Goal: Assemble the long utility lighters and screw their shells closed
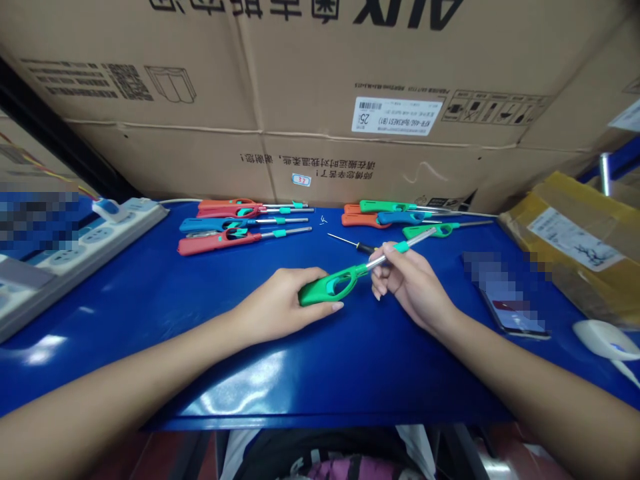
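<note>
My left hand (280,303) is closed round the handle of a green long-necked lighter (320,289), which has a teal trigger. Its metal barrel slants up to the right, with a teal sleeve near the tip. My right hand (413,283) pinches that barrel just below the sleeve, thumb and forefinger on it, other fingers curled. Behind the right fingers lies a screwdriver (350,242) with a black handle. To the left back lie several red and blue lighters (220,243), barrels to the right. A second group of green, blue and orange lighters (365,219) lies at the back right.
A large cardboard box (300,100) walls off the back of the blue table (150,300). Along the left side runs a white power strip (75,253). At right are a phone (513,297), a taped parcel (575,247) and a white rounded device with a cable (605,340).
</note>
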A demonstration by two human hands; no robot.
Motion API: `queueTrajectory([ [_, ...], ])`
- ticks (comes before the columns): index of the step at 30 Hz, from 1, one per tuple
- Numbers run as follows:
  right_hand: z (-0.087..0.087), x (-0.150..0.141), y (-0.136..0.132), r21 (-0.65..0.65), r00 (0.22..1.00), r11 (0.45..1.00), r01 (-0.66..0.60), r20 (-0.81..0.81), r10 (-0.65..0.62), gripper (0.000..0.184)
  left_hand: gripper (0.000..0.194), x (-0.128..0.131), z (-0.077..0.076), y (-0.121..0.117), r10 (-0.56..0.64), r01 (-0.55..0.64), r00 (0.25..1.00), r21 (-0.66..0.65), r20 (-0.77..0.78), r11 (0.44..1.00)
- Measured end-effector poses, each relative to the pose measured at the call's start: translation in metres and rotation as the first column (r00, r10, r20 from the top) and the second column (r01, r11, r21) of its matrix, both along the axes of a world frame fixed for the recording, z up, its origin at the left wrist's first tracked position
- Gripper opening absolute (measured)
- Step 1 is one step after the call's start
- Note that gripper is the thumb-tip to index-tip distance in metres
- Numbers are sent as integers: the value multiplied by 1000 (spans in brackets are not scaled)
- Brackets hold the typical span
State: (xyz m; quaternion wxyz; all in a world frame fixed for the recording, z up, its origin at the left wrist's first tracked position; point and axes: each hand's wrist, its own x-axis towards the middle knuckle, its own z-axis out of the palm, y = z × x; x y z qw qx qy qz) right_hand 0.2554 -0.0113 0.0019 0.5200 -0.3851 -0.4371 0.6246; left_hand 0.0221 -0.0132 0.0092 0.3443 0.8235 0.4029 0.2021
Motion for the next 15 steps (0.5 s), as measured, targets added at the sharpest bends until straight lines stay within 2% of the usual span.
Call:
queueTrajectory([
  [3,0,0,-1,-14,1000,1000,8,19,-8,32,34,0,0,0,-9,10,1000,-50,18,999],
  [6,3,0,0,-40,1000,999,-14,7,14,31,29,1,2,1,35,-12,992,-185,124,983],
  [8,4,-1,0,-71,999,996,-49,-18,48,34,28,3,3,1,98,-9,969,-361,229,932],
  [10,5,-2,-1,-112,994,988,-102,-36,99,36,30,7,2,0,163,40,928,-525,336,850],
  [12,4,-4,-3,-146,986,975,-167,-26,164,37,35,10,-1,-4,208,105,881,-603,425,791],
  [15,0,-8,-9,-132,971,966,-221,61,231,35,41,16,-7,-12,233,150,847,-634,479,758],
])
